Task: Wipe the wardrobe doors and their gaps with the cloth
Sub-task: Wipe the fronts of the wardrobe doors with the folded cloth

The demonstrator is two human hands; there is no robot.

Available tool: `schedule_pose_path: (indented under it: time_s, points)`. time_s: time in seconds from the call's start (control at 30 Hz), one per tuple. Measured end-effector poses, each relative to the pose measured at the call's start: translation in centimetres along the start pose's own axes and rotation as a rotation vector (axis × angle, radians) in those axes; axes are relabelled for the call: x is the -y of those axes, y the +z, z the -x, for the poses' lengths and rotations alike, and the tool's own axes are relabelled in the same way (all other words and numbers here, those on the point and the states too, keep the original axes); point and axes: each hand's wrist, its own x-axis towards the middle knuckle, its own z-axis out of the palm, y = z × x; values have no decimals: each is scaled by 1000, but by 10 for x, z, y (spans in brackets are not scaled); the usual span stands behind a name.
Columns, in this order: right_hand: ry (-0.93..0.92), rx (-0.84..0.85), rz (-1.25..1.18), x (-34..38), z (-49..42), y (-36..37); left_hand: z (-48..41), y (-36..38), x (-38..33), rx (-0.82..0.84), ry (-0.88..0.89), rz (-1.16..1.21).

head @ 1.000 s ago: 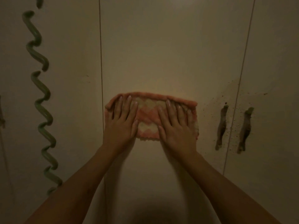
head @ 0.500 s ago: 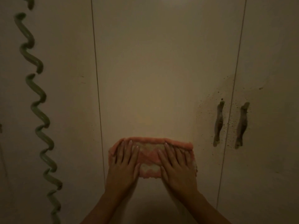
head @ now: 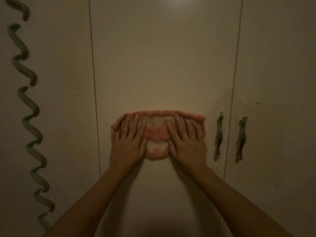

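Observation:
A pink and cream patterned cloth [head: 157,132] lies flat against the middle wardrobe door [head: 164,65]. My left hand [head: 129,141] presses on its left half with fingers spread. My right hand [head: 185,142] presses on its right half the same way. Both palms hold the cloth to the door. A dark gap [head: 93,86] runs down just left of the cloth. Another gap [head: 233,100] runs down to the right, between the two handles.
Two dark vertical handles [head: 218,137] [head: 241,140] sit right of the cloth, with dark specks scattered on the doors around them. A green wavy handle [head: 29,106] runs down the left door. The light is dim.
Both hands slid the cloth down the door half a second ago, then back up. It now sits level with the handles again.

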Motion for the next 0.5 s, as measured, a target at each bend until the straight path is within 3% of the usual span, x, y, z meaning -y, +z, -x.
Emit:
schedule_pose_path:
  time_s: [0.33,0.5]
  points:
    - [68,-95,-8,-28,-120,-45,-115,-47,6,-123,-10,-9]
    - [77,-96,-30,-28,-127,-46,-120,-49,5,-135,-11,17]
